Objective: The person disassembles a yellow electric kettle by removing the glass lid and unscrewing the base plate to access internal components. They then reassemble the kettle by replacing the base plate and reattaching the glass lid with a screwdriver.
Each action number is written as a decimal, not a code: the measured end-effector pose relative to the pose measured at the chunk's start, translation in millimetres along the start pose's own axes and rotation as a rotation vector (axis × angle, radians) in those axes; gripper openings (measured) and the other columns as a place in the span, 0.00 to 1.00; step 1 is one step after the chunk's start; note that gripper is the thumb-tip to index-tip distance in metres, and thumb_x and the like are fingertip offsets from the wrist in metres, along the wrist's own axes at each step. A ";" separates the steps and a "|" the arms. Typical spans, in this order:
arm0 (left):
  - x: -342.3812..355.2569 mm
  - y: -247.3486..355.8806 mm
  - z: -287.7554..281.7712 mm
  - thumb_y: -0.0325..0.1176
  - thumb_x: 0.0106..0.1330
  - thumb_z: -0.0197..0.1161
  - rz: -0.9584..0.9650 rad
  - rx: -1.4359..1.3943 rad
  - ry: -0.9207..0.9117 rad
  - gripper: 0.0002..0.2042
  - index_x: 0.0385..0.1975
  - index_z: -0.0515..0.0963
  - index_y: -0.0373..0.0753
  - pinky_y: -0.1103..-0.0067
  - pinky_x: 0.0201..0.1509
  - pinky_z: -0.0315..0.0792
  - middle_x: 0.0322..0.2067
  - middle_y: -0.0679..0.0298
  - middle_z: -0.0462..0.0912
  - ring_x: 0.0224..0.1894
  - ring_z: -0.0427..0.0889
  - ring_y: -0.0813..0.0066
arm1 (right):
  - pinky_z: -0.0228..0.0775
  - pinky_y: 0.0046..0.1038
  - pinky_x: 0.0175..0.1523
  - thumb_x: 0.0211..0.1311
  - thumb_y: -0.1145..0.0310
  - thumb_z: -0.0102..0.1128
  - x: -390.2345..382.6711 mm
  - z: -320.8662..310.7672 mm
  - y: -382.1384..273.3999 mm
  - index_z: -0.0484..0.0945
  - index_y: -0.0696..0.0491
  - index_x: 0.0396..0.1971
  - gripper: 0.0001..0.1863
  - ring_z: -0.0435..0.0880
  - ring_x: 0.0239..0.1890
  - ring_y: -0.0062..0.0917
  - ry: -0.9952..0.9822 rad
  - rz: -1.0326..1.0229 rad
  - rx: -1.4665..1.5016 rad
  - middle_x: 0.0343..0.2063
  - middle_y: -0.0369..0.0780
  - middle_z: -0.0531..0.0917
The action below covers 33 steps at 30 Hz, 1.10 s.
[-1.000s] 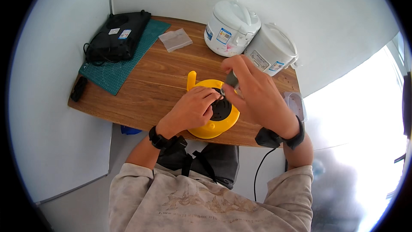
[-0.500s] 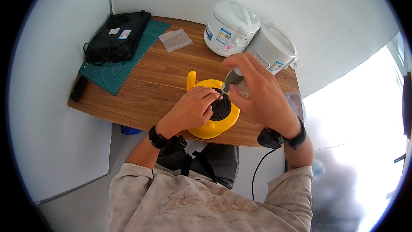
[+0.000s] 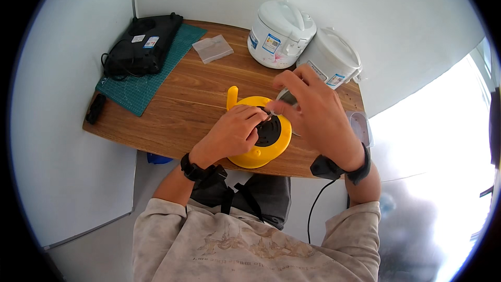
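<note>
A yellow round reel-like thing (image 3: pixel 251 160) with a black slotted centre (image 3: pixel 270 134) and an upright yellow peg handle (image 3: pixel 233 96) lies near the table's front edge. Over it, my right hand (image 3: pixel 319 109) is closed loosely around the grey handle of a screwdriver (image 3: pixel 285 96), mostly hidden behind the fingers. The tool slants down toward the black centre. My left hand (image 3: pixel 234 131) rests on the yellow rim, thumb and forefinger pinched at the lower end of the shaft. Those fingertips cover the tip and whatever sits under it.
Two white rice cookers (image 3: pixel 282 34) stand at the back right. A black appliance with a cord (image 3: pixel 143 47) lies on a green cutting mat (image 3: pixel 136 94) at the left. A clear plastic bag (image 3: pixel 213 48), a small black object (image 3: pixel 95 108) and a clear tray (image 3: pixel 360 125) lie about the wooden table.
My right fingers have shifted around the screwdriver handle, the thumb moving left and up, so less of the handle shows. The left hand and the yellow thing have stayed put.
</note>
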<state>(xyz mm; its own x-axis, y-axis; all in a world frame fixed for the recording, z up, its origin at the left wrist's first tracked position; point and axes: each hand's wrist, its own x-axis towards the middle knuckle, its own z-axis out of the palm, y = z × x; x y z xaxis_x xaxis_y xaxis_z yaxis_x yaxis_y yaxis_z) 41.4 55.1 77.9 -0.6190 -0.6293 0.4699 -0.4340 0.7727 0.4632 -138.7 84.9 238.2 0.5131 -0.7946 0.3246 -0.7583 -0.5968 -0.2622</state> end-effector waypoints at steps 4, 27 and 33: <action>0.5 -0.5 2.4 0.28 0.64 0.60 0.004 -0.022 0.005 0.16 0.52 0.75 0.35 0.63 0.69 0.67 0.54 0.54 0.78 0.60 0.75 0.57 | 0.75 0.35 0.39 0.60 0.73 0.66 -0.2 5.3 13.3 0.67 0.53 0.49 0.21 0.81 0.34 0.40 0.113 -0.143 0.071 0.41 0.42 0.74; 1.2 2.3 -1.5 0.26 0.62 0.60 -0.017 -0.032 0.003 0.18 0.53 0.76 0.35 0.64 0.69 0.66 0.54 0.55 0.77 0.60 0.75 0.57 | 0.73 0.38 0.35 0.55 0.77 0.64 -10.6 1.7 13.3 0.63 0.54 0.46 0.22 0.81 0.31 0.41 0.111 0.020 0.132 0.37 0.45 0.77; 1.0 1.9 -0.2 0.26 0.63 0.60 -0.003 -0.026 0.010 0.17 0.53 0.76 0.36 0.64 0.69 0.67 0.55 0.55 0.77 0.60 0.75 0.57 | 0.74 0.38 0.35 0.55 0.77 0.64 -13.5 6.6 15.4 0.64 0.54 0.47 0.22 0.82 0.32 0.42 0.086 0.022 0.163 0.38 0.46 0.77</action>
<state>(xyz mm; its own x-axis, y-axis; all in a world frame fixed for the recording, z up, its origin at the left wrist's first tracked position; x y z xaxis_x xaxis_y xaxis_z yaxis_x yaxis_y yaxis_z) 40.1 55.9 79.4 -0.6107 -0.6328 0.4760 -0.4189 0.7683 0.4840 -154.6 85.6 223.8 0.4551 -0.7995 0.3921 -0.6906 -0.5949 -0.4114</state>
